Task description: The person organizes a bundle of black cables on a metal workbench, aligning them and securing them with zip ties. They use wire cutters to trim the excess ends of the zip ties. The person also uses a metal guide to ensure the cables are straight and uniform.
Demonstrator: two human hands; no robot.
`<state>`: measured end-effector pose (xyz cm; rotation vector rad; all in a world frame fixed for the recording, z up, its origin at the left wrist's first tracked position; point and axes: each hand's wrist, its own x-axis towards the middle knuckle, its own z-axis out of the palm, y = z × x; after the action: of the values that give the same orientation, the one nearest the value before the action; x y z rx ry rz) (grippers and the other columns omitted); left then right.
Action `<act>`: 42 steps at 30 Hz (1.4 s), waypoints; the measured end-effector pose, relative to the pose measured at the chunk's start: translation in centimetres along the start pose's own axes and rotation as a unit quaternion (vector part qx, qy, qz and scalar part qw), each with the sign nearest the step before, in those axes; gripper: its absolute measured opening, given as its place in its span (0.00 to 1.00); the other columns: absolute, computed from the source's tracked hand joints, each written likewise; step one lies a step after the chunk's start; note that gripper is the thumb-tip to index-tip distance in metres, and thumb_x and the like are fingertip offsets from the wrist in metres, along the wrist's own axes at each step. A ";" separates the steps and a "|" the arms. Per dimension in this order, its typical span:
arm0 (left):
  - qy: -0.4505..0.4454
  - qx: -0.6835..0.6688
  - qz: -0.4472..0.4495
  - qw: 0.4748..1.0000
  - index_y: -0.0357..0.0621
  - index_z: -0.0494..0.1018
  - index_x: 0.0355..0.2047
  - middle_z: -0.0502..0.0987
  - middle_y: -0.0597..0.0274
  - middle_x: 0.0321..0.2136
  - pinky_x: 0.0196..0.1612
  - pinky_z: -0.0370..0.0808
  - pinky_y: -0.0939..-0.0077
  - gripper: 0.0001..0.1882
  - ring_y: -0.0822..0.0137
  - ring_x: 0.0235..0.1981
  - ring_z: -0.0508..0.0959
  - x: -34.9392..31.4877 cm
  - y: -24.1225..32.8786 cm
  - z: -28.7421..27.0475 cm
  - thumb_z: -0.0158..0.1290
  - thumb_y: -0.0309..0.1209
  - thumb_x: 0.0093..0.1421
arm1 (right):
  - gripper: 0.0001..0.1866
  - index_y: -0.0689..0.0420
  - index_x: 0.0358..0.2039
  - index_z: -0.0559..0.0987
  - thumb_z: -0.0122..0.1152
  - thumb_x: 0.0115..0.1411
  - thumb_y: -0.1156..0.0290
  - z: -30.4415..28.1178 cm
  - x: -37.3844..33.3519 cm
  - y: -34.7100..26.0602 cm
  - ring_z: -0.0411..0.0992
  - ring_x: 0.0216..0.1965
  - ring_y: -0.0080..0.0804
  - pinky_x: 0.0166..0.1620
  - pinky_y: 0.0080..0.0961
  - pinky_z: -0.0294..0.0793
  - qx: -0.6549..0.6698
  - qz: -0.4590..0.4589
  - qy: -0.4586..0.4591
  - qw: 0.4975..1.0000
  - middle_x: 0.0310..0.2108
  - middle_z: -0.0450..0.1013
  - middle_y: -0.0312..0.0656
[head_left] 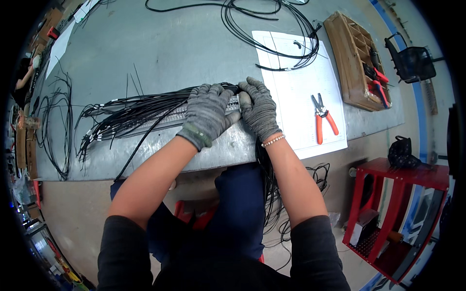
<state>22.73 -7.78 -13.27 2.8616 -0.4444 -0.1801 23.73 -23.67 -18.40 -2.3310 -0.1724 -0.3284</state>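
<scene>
- The left hand (206,114), in a grey knitted glove, lies palm down across the bundle of black cables (131,109) and the pale segmented strip (167,118); its fingers are bent a little over the cables, and its thumb points toward the right hand; whether it grips or only presses, I cannot tell.
- The right hand (258,109), in a similar glove, is at the right end of the strip, just beside the left hand; its fingers are curled over the cables there; what is under them is hidden, so I cannot tell how firm is the grip.
- The bundle of black cables lies on the metal table (121,39), near its front edge; it spreads to the left into many loose ends, some with white markers; the strip lies along it, partly covered.
- More cables (269,179) hang below the table edge, under the right wrist, which wears a beaded bracelet (273,140).
- To the right is a white paper sheet (301,92); on it rest pliers (319,128) with orange-red handles, their jaws apart; a coil of black cable (318,46) overlaps its upper part.
- Beyond the sheet stands a wooden box (342,63) with compartments; red-handled tools (381,75) are in its nearer part.
</scene>
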 end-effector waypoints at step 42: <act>0.018 -0.092 0.055 0.994 0.49 0.71 0.54 0.72 0.55 0.51 0.59 0.66 0.63 0.24 0.55 0.53 0.71 -0.8 -0.1 0.3 0.56 0.39 0.58 | 0.14 0.50 0.43 0.80 0.55 0.59 0.63 0.1 0.0 0.7 0.67 0.54 0.47 0.57 0.40 0.67 -0.009 0.009 0.005 1.000 0.53 0.70 0.49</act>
<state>21.98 -7.50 -13.51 2.6483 -0.5475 -0.1415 23.88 -24.12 -18.97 -2.3473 -0.1446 -0.3343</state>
